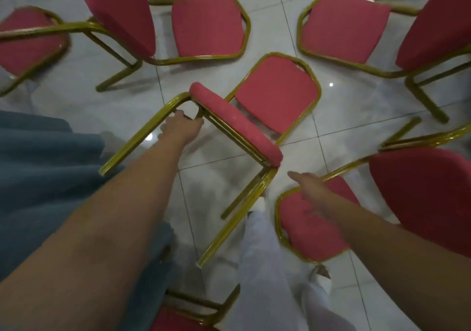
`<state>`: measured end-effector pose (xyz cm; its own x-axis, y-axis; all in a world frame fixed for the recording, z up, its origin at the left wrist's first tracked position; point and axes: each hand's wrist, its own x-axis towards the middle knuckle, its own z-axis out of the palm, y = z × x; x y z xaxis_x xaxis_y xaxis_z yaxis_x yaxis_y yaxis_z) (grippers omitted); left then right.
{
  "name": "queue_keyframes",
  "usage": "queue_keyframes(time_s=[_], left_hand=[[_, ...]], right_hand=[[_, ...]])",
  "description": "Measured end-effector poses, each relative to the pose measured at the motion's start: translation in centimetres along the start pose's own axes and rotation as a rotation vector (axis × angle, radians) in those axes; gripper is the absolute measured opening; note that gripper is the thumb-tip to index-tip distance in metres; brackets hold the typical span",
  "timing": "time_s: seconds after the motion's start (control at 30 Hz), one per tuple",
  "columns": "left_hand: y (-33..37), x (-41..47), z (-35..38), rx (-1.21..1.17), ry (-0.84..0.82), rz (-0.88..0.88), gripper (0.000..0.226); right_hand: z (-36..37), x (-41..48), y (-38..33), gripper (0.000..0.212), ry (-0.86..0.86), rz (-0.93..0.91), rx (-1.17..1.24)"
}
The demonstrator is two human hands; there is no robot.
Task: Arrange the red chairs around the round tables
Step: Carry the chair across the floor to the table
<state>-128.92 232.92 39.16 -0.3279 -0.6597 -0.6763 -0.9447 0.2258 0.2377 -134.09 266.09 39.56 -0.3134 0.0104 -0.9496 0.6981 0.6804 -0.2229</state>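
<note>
Red middle chair (275,93) gripped at gold frame (144,134) by left hand (182,127) | right hand (309,185) loose, holding nothing | looks early: other chairs (207,27) jumbled, not yet placed

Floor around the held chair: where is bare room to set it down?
Bare tile lies right of the held chair, below the upper-right chair; another patch lies between the blue cloth and the upper-left chair. Lower right is crowded.

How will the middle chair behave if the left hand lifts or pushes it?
The chair is probably stiff: its frame looks metal. It likely slides easily on the glossy tiled floor. Gripped high at the back by the left hand, it may tip.
</note>
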Motion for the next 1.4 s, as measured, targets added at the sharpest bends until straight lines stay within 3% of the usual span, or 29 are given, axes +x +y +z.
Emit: queue_keyframes(time_s=[0.13, 0.2, 0.27, 0.37, 0.53, 0.67, 0.83, 0.9, 1.0, 1.17, 1.4], left_hand=[[2.6, 7.3, 0.3, 0.226, 0.148, 0.004, 0.097], [3.6, 10.2, 0.6, 0.257, 0.111, -0.012, 0.101], [4.3, 13.1, 0.6, 0.082, -0.039, -0.021, 0.103], [5.2, 16.3, 0.5, -0.118, -0.294, 0.024, 0.077], [6.2, 19.5, 0.9, -0.078, -0.337, 0.011, 0.031], [6.6, 20.7, 0.4, -0.031, -0.287, -0.102, 0.042], [6.3, 22.6, 0.2, -0.083, -0.367, -0.211, 0.079], [6.2, 22.5, 1.0, -0.225, -0.288, -0.203, 0.071], [6.4, 20.8, 1.7, -0.371, -0.213, -0.161, 0.04], [9.4, 18.0, 0.0, -0.461, -0.194, -0.07, 0.026], [14.6, 12.8, -6.4, -0.593, -0.22, 0.11, 0.044]], right_hand=[[3.4, 5.6, -2.2, 0.081, -0.037, 0.21, 0.275], [4.6, 8.4, -3.1, 0.083, -0.073, 0.302, 0.388], [5.2, 10.9, -3.7, 0.079, -0.122, 0.393, 0.501], [5.3, 13.5, -4.0, 0.077, -0.167, 0.509, 0.614], [5.1, 15.8, -4.2, 0.083, -0.211, 0.579, 0.657], [4.4, 17.7, -4.5, 0.082, -0.235, 0.667, 0.632], [5.3, 19.3, -5.1, 0.092, -0.184, 0.634, 0.561], [5.4, 19.3, -4.8, 0.088, -0.15, 0.601, 0.573], [4.7, 18.3, -4.3, 0.066, -0.134, 0.543, 0.616], [1.8, 15.8, -5.2, 0.043, -0.188, 0.566, 0.693], [-1.5, 10.2, -9.4, 0.036, -0.168, 0.299, 0.831]])
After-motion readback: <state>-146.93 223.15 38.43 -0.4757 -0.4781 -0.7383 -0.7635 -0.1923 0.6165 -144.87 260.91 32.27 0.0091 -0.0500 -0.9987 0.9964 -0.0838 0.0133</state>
